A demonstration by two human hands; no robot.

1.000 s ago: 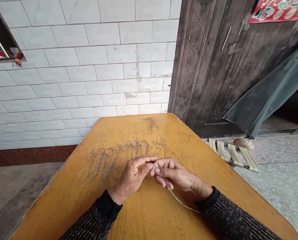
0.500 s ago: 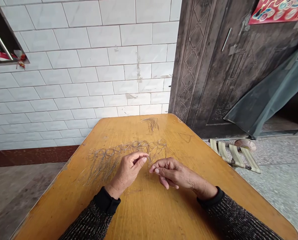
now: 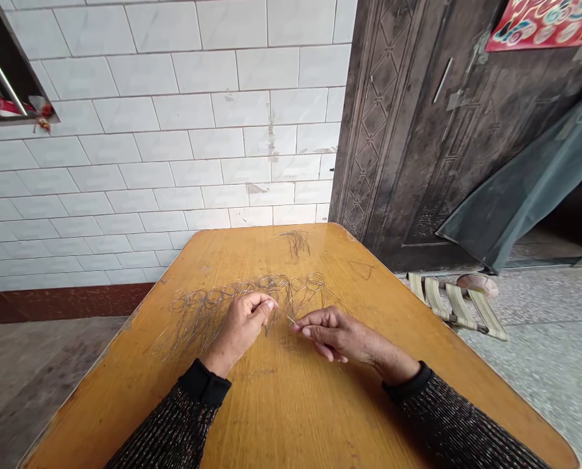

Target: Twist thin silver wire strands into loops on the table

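Observation:
My right hand (image 3: 342, 335) pinches a thin wire (image 3: 291, 320) between thumb and forefinger, its short end pointing left out of the fingertips. To its left is my left hand (image 3: 242, 329), thumb and forefinger pressed together; anything between them is too fine to make out. The two hands are apart, a little above the table. Just beyond them lies a row of looped thin wires (image 3: 232, 290), their loose tails trailing toward me and partly hidden behind my left hand.
The wooden table (image 3: 281, 404) stands against a white tiled wall (image 3: 203, 143). A small bundle of wires (image 3: 297, 242) lies near its far edge, and a single bent wire (image 3: 362, 268) rests at the right. Beyond the right edge is a low strapped stool (image 3: 454, 303).
My left hand has moved left, widening the gap between the hands. The wire that spanned them now shows only as a short end at my right fingertips.

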